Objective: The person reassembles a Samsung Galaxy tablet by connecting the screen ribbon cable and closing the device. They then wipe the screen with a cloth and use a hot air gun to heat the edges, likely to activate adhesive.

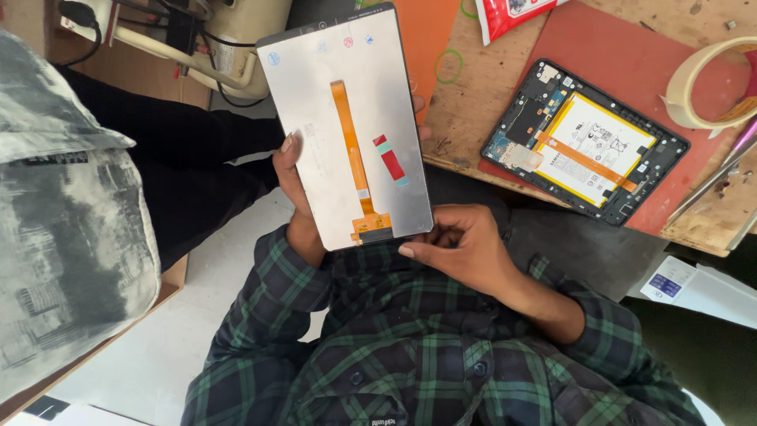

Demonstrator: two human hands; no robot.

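Green plaid sleeves (410,347) framed my hands: left hand (293,185) and right hand (461,244) pinched the display panel (347,126) by opposite edges. Thin, stiff glass, probably fragile; edges seemed safest. Opened tablet (587,138) lay on the worktop (473,126) at three o'clock.

Bright, even daylight fills the head view — shadows are soft and faint. The pale panel (347,126) shows a mild sheen, no harsh glare. Centre is sharp; the grey cloth (63,237) at the left edge looks slightly soft and stretched.
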